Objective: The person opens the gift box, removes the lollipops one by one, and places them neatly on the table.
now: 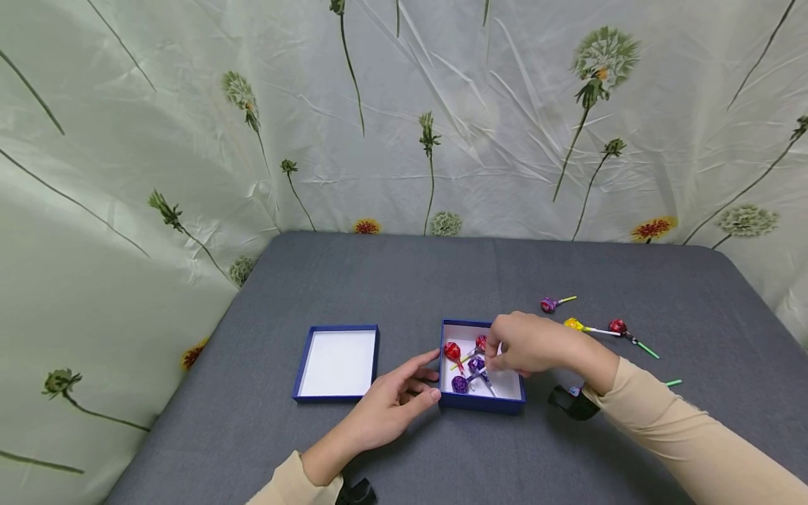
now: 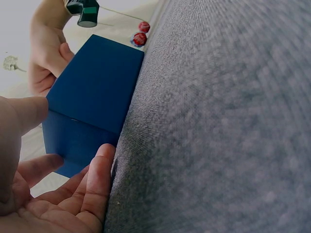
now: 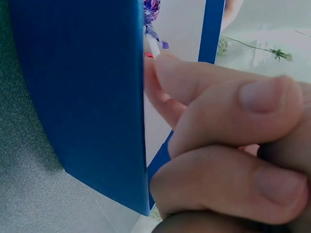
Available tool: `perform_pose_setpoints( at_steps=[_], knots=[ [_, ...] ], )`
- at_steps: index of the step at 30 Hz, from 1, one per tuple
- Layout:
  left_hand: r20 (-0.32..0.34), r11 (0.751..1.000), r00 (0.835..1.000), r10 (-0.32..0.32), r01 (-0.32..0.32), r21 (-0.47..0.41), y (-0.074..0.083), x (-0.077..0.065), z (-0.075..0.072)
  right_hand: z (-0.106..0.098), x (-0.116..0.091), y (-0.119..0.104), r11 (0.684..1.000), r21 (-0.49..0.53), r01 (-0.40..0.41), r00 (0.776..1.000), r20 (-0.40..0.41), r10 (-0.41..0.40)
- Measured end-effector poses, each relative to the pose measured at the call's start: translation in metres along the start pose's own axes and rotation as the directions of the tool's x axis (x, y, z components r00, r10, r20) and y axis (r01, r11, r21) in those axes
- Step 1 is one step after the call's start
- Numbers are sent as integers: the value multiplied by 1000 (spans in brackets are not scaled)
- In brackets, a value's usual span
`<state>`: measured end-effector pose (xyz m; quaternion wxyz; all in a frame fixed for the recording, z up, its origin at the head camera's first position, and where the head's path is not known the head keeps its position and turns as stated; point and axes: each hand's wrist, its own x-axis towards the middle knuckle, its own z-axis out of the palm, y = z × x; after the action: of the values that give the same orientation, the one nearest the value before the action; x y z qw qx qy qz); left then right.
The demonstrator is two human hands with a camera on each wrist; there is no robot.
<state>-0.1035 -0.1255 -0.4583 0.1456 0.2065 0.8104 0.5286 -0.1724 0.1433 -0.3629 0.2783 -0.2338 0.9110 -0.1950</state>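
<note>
A blue box (image 1: 482,402) with a white inside holds several wrapped lollipops, among them a red one (image 1: 452,351) and a dark purple one (image 1: 476,364). My right hand (image 1: 530,344) reaches in over its right side. Thumb and finger pinch the white stick of a purple lollipop (image 3: 151,10), whose head (image 1: 459,384) is low in the near left part of the box. My left hand (image 1: 394,403) rests against the box's left wall, its fingers loosely extended and the thumb by the near left corner.
The box lid (image 1: 337,363) lies white side up to the left. Right of the box are loose lollipops: a purple one (image 1: 548,305), a yellow one (image 1: 574,324) and a red one (image 1: 618,326). A green stick (image 1: 673,383) shows beyond the right sleeve. A floral curtain (image 1: 379,154) hangs behind the grey table.
</note>
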Motion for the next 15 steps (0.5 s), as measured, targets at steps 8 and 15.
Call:
perform_pose_setpoints(
  at_steps=[8,15],
  knots=[
    [3,1000,1000,-5,5,3,-1,0,0,-3,2,7,995,97,29,999,-29,-26],
    [7,1000,1000,-10,10,4,-1,0,0,-4,1,13,982,180,62,997,-62,-51]
  ],
)
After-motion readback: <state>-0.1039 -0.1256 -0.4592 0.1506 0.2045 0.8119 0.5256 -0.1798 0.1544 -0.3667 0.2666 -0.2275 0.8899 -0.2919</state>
